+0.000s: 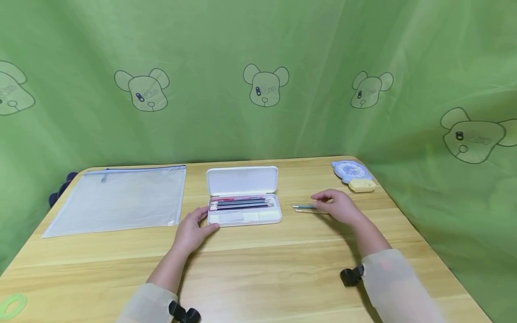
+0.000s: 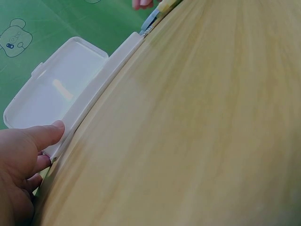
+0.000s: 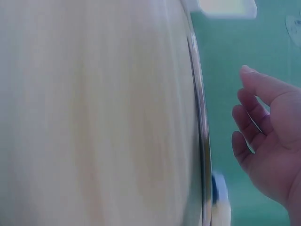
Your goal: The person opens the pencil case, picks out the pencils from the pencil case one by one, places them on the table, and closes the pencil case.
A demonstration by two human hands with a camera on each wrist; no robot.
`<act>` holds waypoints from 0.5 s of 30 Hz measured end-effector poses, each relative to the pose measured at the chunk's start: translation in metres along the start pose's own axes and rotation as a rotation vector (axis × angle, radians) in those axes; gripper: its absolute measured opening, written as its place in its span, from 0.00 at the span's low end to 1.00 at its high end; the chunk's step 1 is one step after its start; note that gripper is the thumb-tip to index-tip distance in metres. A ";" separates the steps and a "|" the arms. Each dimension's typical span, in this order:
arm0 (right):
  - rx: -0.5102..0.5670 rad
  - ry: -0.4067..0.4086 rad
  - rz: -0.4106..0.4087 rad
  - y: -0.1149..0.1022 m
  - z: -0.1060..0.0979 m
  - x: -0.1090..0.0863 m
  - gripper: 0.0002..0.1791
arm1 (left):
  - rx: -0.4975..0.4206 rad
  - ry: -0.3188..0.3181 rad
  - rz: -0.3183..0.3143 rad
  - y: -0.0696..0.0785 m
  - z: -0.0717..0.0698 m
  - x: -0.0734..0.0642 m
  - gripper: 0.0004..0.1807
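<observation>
A white pencil case (image 1: 242, 180) lies with its lid raised in the head view, several pencils (image 1: 241, 205) side by side inside. My left hand (image 1: 191, 231) holds its left end, the thumb (image 2: 52, 134) against the front wall and the other fingers around the corner. To the right of the case, two pencils (image 1: 303, 207) lie on the table. Over their right ends hovers my right hand (image 1: 337, 206), which hides part of them. In the right wrist view its loosely bent fingers (image 3: 244, 122) stand apart from the pencils (image 3: 201, 103), with nothing between thumb and fingertips.
A mesh zip pouch (image 1: 133, 197) lies flat on the left of the wooden table (image 1: 258, 269). At the back right are a blue round item (image 1: 350, 170) and a yellow block (image 1: 361, 185). A green ring (image 1: 22, 301) lies front left. Green curtain (image 1: 258, 130) surrounds the table.
</observation>
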State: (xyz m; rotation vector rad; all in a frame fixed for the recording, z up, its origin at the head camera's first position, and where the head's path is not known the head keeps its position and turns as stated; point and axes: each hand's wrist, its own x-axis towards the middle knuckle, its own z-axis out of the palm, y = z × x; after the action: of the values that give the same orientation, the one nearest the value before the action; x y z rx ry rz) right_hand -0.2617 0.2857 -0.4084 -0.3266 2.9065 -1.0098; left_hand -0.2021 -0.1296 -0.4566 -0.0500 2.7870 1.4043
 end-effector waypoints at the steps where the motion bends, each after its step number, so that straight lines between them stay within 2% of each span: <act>1: 0.013 -0.009 -0.001 -0.004 0.004 0.003 0.17 | 0.001 0.001 0.000 0.000 0.000 0.000 0.36; 15: 0.106 -0.095 -0.046 -0.068 0.054 0.038 0.14 | 0.007 0.007 0.007 -0.001 0.000 0.001 0.37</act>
State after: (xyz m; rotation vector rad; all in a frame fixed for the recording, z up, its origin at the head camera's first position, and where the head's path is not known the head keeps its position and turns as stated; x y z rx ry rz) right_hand -0.2801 0.1928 -0.4076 -0.4248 2.7612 -1.1176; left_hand -0.2027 -0.1300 -0.4575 -0.0443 2.8002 1.3982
